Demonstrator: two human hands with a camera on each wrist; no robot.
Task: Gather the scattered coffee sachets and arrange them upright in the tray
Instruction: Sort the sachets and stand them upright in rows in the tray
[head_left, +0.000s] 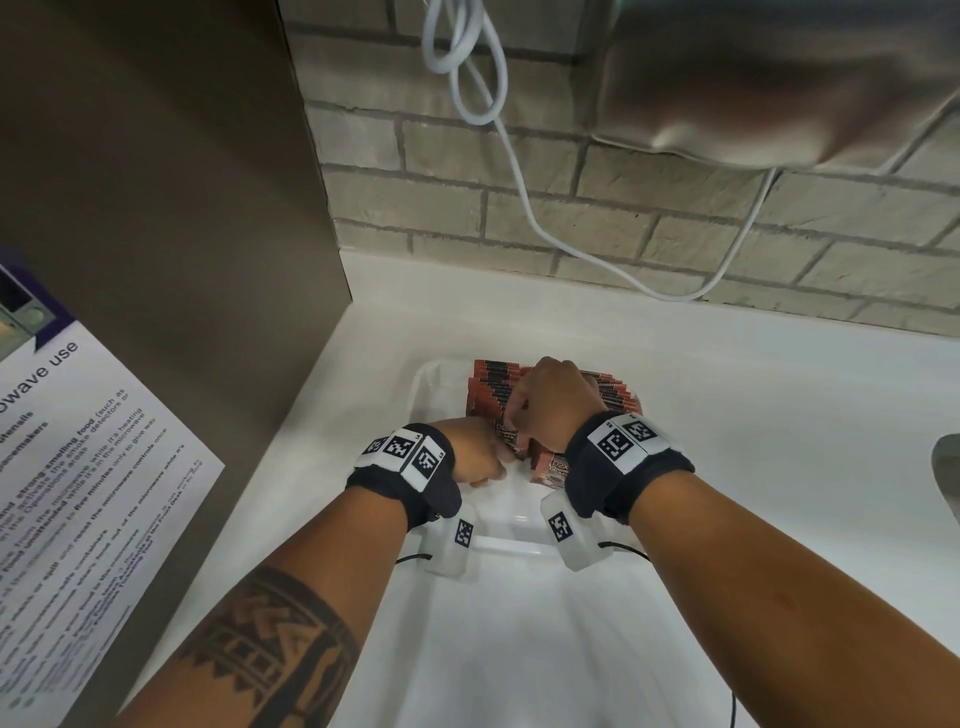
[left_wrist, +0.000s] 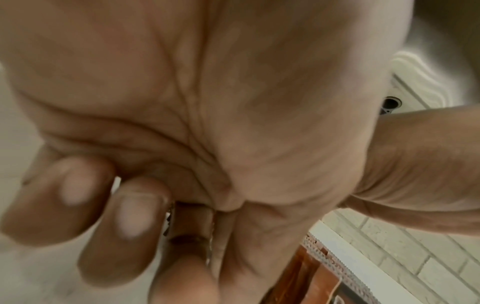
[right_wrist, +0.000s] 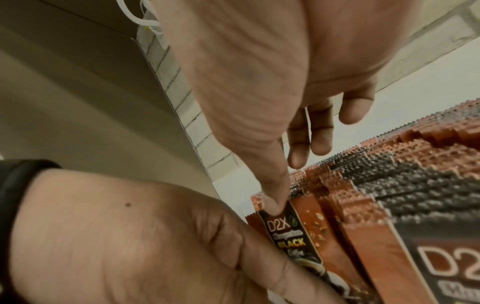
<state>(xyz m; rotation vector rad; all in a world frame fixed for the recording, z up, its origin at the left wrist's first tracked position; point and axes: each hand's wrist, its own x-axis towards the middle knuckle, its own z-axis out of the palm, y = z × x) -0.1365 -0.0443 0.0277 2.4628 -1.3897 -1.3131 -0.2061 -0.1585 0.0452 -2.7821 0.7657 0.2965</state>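
A white tray (head_left: 423, 395) sits on the white counter (head_left: 753, 415). Several orange-and-black coffee sachets (head_left: 493, 382) (right_wrist: 389, 174) stand upright, packed in rows at its far end. My left hand (head_left: 475, 460) (right_wrist: 130, 236) pinches one black "D2X" sachet (head_left: 506, 435) (right_wrist: 291, 236) (left_wrist: 189, 222) against the front of the rows. My right hand (head_left: 550, 400) (right_wrist: 259, 82) hovers over the rows; its thumb tip touches that sachet's top edge and the other fingers hang loose. Another sachet (head_left: 553, 467) leans in front, partly hidden by my right wrist.
A brown cabinet side (head_left: 182, 208) with a microwave-use notice (head_left: 78, 493) walls off the left. A brick wall (head_left: 675, 228) with hanging white cables (head_left: 519, 182) rises behind. A grey edge (head_left: 946, 467) shows at the far right of the counter.
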